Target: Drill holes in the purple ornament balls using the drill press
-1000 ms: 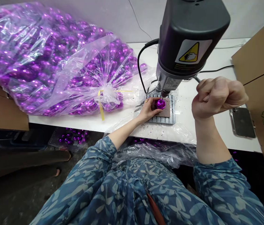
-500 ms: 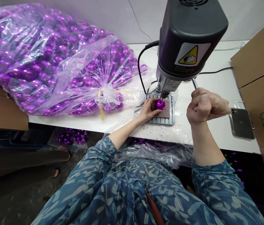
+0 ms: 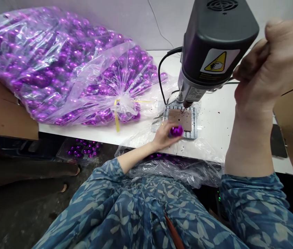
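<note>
My left hand (image 3: 164, 136) is closed round a shiny purple bauble (image 3: 176, 131), a little blurred, in front of the drill press (image 3: 218, 45). Under the drill bit lies a brown board (image 3: 179, 119) with a small dark hole, set on the slotted metal base plate (image 3: 194, 129). Raised high beside the motor housing, my right hand (image 3: 276, 58) is in a fist round the drill press lever, which the fingers mostly hide. The bit hangs above the board, apart from the bauble.
A large tied plastic bag of purple baubles (image 3: 65, 69) fills the left of the table. Cardboard boxes (image 3: 5, 103) flank both ends. A phone (image 3: 278, 141) lies at right. Below left are a tray of baubles (image 3: 84, 148) and another person's legs (image 3: 27, 173).
My left hand has drawn the bauble off the board, toward me and away from the bit. My right hand has swung up and to the right with the lever.
</note>
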A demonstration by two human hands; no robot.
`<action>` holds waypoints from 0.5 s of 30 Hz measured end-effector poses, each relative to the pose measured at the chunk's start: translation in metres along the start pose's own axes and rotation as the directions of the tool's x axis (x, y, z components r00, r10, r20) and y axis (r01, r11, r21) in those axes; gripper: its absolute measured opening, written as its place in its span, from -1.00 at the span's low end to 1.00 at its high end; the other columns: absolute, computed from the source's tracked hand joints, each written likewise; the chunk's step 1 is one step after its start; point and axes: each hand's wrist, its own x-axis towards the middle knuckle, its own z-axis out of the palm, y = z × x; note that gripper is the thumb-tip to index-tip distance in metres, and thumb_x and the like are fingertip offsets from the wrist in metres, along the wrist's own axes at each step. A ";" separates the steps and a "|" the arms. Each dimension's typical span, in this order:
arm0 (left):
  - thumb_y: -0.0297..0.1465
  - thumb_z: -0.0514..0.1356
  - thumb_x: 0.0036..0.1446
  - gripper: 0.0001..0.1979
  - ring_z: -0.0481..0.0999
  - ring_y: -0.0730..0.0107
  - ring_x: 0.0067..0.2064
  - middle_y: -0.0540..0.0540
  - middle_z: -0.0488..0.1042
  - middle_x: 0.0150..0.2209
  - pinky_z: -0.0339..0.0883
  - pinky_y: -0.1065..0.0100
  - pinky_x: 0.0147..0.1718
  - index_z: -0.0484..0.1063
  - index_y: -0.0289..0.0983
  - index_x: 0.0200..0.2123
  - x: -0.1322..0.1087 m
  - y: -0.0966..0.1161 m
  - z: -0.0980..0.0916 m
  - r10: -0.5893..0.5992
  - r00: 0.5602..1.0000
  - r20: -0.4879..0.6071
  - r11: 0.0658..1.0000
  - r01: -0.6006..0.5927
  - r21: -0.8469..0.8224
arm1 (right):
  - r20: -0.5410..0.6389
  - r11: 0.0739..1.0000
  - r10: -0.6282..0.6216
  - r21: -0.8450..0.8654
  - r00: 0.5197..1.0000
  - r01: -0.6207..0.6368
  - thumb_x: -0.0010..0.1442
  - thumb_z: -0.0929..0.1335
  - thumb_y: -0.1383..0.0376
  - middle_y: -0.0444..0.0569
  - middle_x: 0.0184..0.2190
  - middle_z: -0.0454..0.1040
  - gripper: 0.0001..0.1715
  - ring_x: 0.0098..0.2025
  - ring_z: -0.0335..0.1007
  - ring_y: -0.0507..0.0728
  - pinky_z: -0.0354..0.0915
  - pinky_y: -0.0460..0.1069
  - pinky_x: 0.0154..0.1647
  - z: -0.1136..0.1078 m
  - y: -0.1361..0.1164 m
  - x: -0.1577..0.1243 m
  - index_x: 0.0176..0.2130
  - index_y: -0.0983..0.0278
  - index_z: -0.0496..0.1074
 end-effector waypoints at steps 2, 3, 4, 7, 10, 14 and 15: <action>0.02 0.27 0.32 -0.58 0.60 0.28 -0.24 -0.09 0.58 -0.28 0.55 0.20 -0.24 0.48 -0.17 0.00 -0.042 0.015 -0.006 0.122 0.970 0.210 0.990 -0.135 0.051 | 0.005 0.999 -0.005 0.039 1.000 0.005 0.27 0.26 0.53 -0.31 -0.79 -0.14 -0.41 -0.78 -0.15 -0.15 -0.28 -0.12 -0.77 0.000 -0.002 -0.003 -0.67 0.22 -0.03; 0.05 0.23 0.34 -0.55 0.57 0.32 -0.33 -0.07 0.56 -0.34 0.49 0.28 -0.35 0.50 -0.21 -0.02 -0.064 0.022 -0.010 0.158 0.931 0.329 0.976 -0.198 0.092 | 0.002 0.998 -0.019 0.062 1.000 0.019 0.27 0.26 0.52 -0.31 -0.80 -0.15 -0.43 -0.78 -0.15 -0.14 -0.29 -0.11 -0.78 0.000 -0.002 -0.004 -0.66 0.21 -0.02; 0.08 0.20 0.35 -0.50 0.56 0.32 -0.36 -0.10 0.56 -0.34 0.45 0.30 -0.40 0.52 -0.24 -0.01 -0.083 0.029 -0.015 0.149 0.894 0.423 0.953 -0.243 0.179 | -0.001 0.996 -0.027 0.082 1.000 0.027 0.25 0.26 0.52 -0.31 -0.80 -0.14 -0.44 -0.78 -0.15 -0.13 -0.30 -0.10 -0.78 0.000 -0.002 -0.004 -0.66 0.19 0.00; 0.11 0.18 0.35 -0.40 0.57 0.27 -0.33 -0.22 0.63 -0.19 0.40 0.31 -0.40 0.52 -0.27 0.14 -0.117 0.041 -0.031 0.077 0.826 0.558 0.872 -0.328 0.364 | -0.010 0.993 -0.039 0.115 0.999 0.039 0.19 0.32 0.46 -0.31 -0.80 -0.07 -0.50 -0.77 -0.12 -0.10 -0.31 -0.07 -0.79 -0.003 0.004 -0.003 -0.64 0.17 0.04; 0.09 0.20 0.34 -0.50 0.48 0.33 -0.42 -0.14 0.62 -0.29 0.33 0.33 -0.43 0.59 -0.17 0.03 -0.099 0.032 -0.050 0.147 0.868 0.475 0.911 -0.306 0.277 | -0.041 0.984 -0.075 0.157 0.996 0.081 0.10 0.39 0.37 -0.31 -0.80 -0.06 -0.51 -0.78 -0.14 -0.09 -0.35 -0.06 -0.81 -0.006 0.014 0.002 -0.63 0.15 0.03; -0.15 0.10 0.44 -0.68 0.55 0.24 -0.29 -0.16 0.61 -0.27 0.42 0.23 -0.21 0.61 -0.14 -0.07 -0.001 -0.016 -0.078 -0.100 0.986 0.134 0.978 0.073 0.198 | -0.011 0.968 -0.154 0.197 0.988 0.153 0.00 0.50 0.21 -0.31 -0.80 -0.07 -0.37 -0.78 -0.15 -0.11 -0.34 -0.09 -0.81 -0.010 0.022 0.005 -0.61 0.18 -0.05; -0.21 0.09 0.44 -0.69 0.58 0.18 -0.21 -0.20 0.62 -0.21 0.44 0.17 -0.13 0.59 -0.17 0.00 0.030 -0.032 -0.085 -0.203 0.975 0.090 0.961 0.181 0.207 | 0.016 0.970 -0.162 0.186 0.987 0.156 0.00 0.52 0.17 -0.30 -0.80 -0.07 -0.31 -0.78 -0.15 -0.12 -0.32 -0.10 -0.81 -0.011 0.021 0.005 -0.61 0.19 -0.07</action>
